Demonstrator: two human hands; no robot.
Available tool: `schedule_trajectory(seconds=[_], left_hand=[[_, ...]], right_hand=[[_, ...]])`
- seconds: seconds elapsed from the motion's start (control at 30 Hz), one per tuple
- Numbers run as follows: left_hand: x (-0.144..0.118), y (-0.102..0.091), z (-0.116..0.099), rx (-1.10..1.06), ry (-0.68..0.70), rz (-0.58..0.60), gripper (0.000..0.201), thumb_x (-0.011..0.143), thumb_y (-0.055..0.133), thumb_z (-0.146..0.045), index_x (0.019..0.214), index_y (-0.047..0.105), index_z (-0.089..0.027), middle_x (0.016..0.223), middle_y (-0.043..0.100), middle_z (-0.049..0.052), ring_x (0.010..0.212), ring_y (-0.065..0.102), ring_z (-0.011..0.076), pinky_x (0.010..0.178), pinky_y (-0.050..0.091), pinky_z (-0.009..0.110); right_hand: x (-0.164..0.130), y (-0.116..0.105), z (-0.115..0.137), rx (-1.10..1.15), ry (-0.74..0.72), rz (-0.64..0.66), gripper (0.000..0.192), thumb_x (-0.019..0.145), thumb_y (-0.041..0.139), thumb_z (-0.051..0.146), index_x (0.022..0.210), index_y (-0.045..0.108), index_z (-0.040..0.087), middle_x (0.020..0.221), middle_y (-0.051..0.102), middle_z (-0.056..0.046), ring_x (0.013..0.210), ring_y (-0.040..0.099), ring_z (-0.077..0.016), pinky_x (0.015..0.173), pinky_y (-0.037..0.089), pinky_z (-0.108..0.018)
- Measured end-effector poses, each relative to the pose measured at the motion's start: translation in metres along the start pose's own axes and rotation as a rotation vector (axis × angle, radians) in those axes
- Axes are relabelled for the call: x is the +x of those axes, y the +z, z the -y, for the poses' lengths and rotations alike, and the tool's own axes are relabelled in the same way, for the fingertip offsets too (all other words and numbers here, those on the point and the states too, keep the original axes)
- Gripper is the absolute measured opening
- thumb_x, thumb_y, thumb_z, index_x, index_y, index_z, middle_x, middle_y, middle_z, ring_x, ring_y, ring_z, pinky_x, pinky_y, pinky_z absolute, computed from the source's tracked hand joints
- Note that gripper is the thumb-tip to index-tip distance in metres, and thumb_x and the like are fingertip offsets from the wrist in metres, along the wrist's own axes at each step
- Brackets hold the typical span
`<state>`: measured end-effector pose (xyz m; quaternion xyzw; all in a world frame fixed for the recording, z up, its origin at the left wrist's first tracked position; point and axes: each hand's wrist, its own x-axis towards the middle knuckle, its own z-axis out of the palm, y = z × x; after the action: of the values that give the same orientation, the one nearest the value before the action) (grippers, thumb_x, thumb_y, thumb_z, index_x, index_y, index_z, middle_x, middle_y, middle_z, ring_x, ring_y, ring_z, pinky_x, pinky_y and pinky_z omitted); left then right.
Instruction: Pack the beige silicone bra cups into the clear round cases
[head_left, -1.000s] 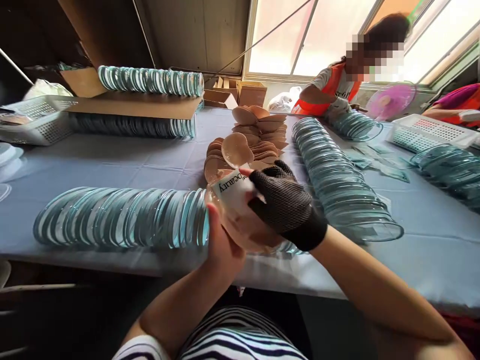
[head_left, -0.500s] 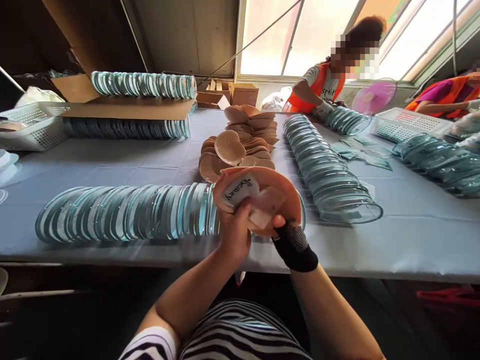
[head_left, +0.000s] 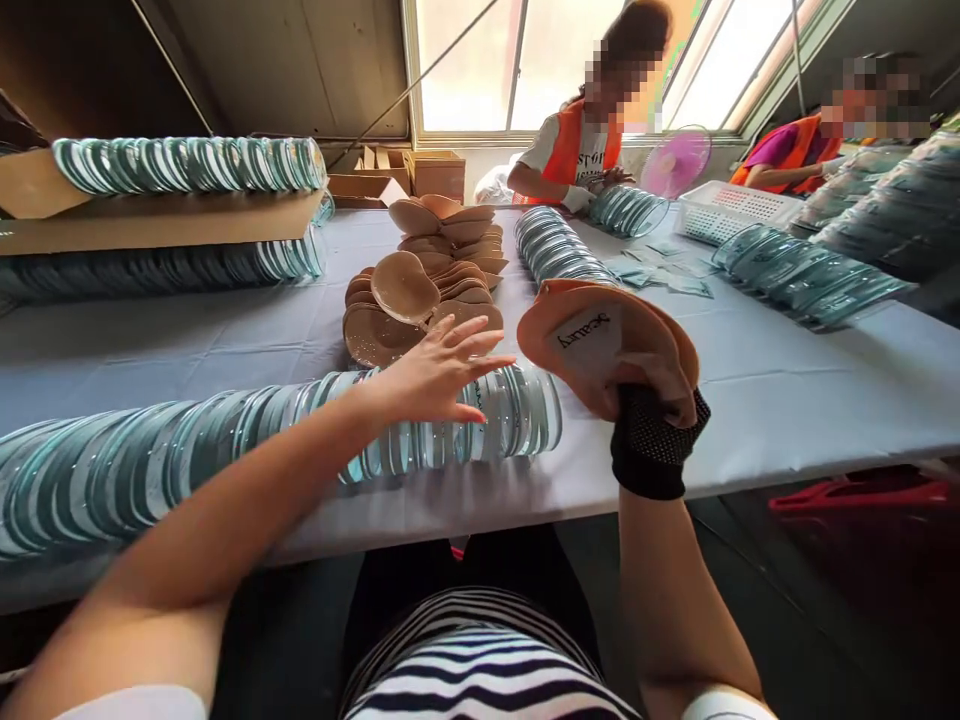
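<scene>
Daylight from windows [head_left: 480, 60] at the top of the frame falls on a long counter [head_left: 787, 390] draped in pale blue cloth, seen from the head camera.

Along the counter's near edge, from lower left to centre, a row of clear discs [head_left: 225, 440] stands on edge. The left hand [head_left: 435, 375], bare, hovers just above the right end of that row with its fingers [head_left: 480, 345] spread and released, holding nothing. To its right the right hand [head_left: 660, 420], in a black mesh glove, is clenched around the lower rim of a tan cup [head_left: 607, 345], raised above the counter right of centre, its hollow side facing the camera. A white label [head_left: 589, 335] sits inside the hollow.

Behind the left hand, a pile of cups [head_left: 427, 270] runs up the middle of the counter. Right of the pile lies a second disc row [head_left: 559, 250]. At upper left more discs [head_left: 195, 165] rest on cardboard [head_left: 165, 220]. At the far end a person in an orange vest [head_left: 577, 150] handles discs, with a pink fan [head_left: 675, 160] and a white basket [head_left: 739, 210] beside them. Another person [head_left: 795, 150] sits at upper right.
</scene>
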<state>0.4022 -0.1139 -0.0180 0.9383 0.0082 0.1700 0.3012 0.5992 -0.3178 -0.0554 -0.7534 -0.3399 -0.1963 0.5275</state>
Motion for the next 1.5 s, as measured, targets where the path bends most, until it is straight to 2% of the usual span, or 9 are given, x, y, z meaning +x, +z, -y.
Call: schedule_trajectory(seconds=[0.07,0.13,0.33,0.53,0.83,1.07,1.23,1.37,1.5], left_hand=[[0.013,0.001,0.015,0.106,0.017,0.224,0.083,0.064,0.086,-0.044,0.14,0.055,-0.03,0.156,0.043,0.008,0.152,0.02,0.0357,0.123,0.002,0.056],[0.026,0.013,0.019,0.086,0.004,0.3,0.085,0.068,0.083,-0.047,0.145,0.049,-0.03,0.156,0.042,0.01,0.149,0.029,0.0334,0.122,0.017,0.05],[0.06,0.054,-0.007,0.271,-0.257,0.126,0.076,0.071,0.077,-0.056,0.135,0.054,-0.023,0.146,0.047,0.017,0.13,0.044,0.0416,0.106,0.038,0.055],[0.083,0.063,-0.004,0.329,0.065,0.147,0.058,0.078,0.073,-0.05,0.124,0.06,-0.018,0.132,0.055,0.017,0.125,0.048,0.0357,0.115,0.027,0.05],[0.094,0.066,0.0,0.361,0.082,0.258,0.036,0.086,0.065,-0.049,0.104,0.067,-0.017,0.117,0.06,0.01,0.112,0.057,0.0275,0.101,0.046,0.042],[0.088,0.068,0.003,0.345,0.092,0.123,0.042,0.078,0.073,-0.044,0.11,0.069,-0.017,0.125,0.055,0.015,0.12,0.049,0.0331,0.106,0.043,0.049],[0.091,0.072,0.002,0.24,0.243,0.187,0.039,0.076,0.076,-0.045,0.103,0.072,-0.017,0.15,0.04,0.017,0.146,0.027,0.0368,0.119,0.029,0.054],[0.091,0.071,-0.001,0.17,0.291,0.238,0.045,0.078,0.074,-0.041,0.118,0.07,-0.021,0.15,0.044,0.016,0.147,0.029,0.0358,0.117,0.032,0.056],[0.088,0.071,-0.002,0.197,0.245,0.251,0.044,0.08,0.073,-0.045,0.116,0.07,-0.021,0.149,0.045,0.017,0.143,0.037,0.034,0.113,0.037,0.055]], right_hand=[[-0.003,-0.005,-0.009,-0.029,0.031,-0.066,0.025,0.083,0.055,0.04,0.086,0.066,0.018,0.086,0.07,-0.012,0.087,0.068,-0.0291,0.081,0.057,-0.046],[-0.008,-0.006,-0.015,-0.057,-0.007,-0.093,0.03,0.083,0.057,0.041,0.099,0.068,0.017,0.093,0.071,-0.013,0.091,0.069,-0.0303,0.083,0.057,-0.047],[-0.01,-0.014,-0.028,-0.127,-0.219,-0.131,0.043,0.095,0.047,0.031,0.134,0.057,0.016,0.125,0.065,-0.017,0.12,0.062,-0.0308,0.102,0.051,-0.046],[-0.016,-0.026,-0.052,-0.227,-0.291,-0.151,0.048,0.095,0.049,0.027,0.141,0.051,0.015,0.126,0.063,-0.018,0.117,0.062,-0.0315,0.099,0.053,-0.049],[-0.04,-0.013,-0.056,-0.215,-0.358,-0.186,0.052,0.091,0.055,0.023,0.143,0.05,0.02,0.111,0.068,-0.013,0.097,0.067,-0.0269,0.082,0.057,-0.04],[-0.062,-0.023,-0.063,-0.27,-0.309,0.14,0.059,0.083,0.05,0.014,0.141,0.049,0.022,0.111,0.066,-0.012,0.097,0.066,-0.0271,0.08,0.057,-0.037],[-0.024,-0.028,-0.038,-0.479,-0.306,0.443,0.047,0.085,0.05,0.016,0.132,0.057,0.019,0.11,0.068,-0.012,0.086,0.068,-0.024,0.067,0.052,-0.03],[0.003,-0.005,-0.025,-0.492,-0.385,0.674,0.034,0.095,0.049,0.029,0.123,0.059,0.012,0.115,0.069,-0.017,0.098,0.068,-0.0236,0.078,0.049,-0.028],[0.0,-0.006,-0.031,-0.529,-0.219,0.618,0.034,0.088,0.058,0.037,0.112,0.057,0.013,0.095,0.072,-0.011,0.081,0.069,-0.0208,0.065,0.043,-0.026]])
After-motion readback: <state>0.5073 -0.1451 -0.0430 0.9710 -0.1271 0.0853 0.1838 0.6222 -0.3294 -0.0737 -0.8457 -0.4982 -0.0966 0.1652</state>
